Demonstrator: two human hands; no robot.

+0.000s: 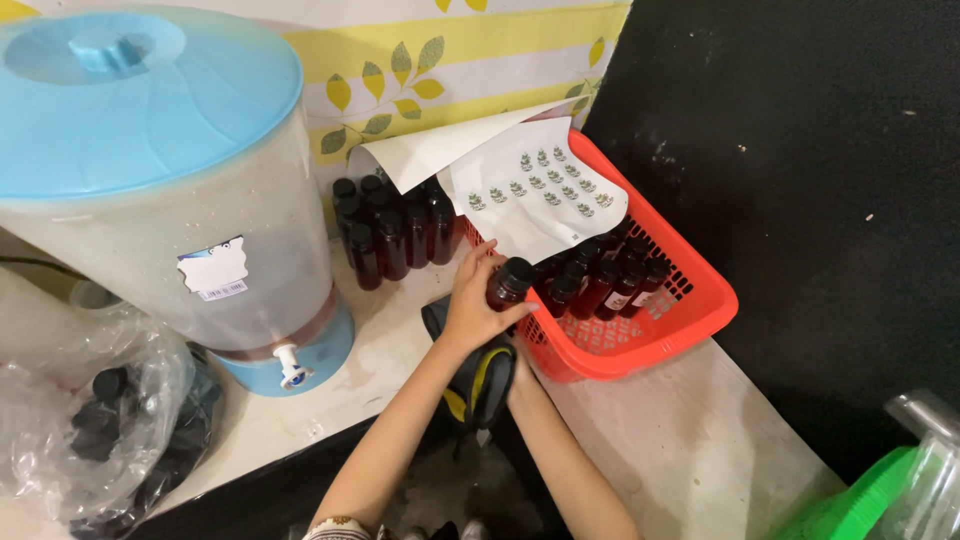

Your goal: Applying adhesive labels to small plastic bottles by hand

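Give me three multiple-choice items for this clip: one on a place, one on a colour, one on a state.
1. Where do the sticker sheets lie?
A. over the basket's far end
B. on the dispenser lid
C. in the plastic bag

2. What colour is the basket?
A. green
B. red-orange
C. blue

3. What is the state of the bottle in the left hand?
A. uncapped and empty
B. lying on the counter
C. capped, held at the basket's edge

Key: 1 A, the sheets drape over the basket's far rim. 2 B, its mesh walls are red-orange. 3 C, a black cap is on it and the fingers wrap around it. The right hand is hidden behind the left arm.
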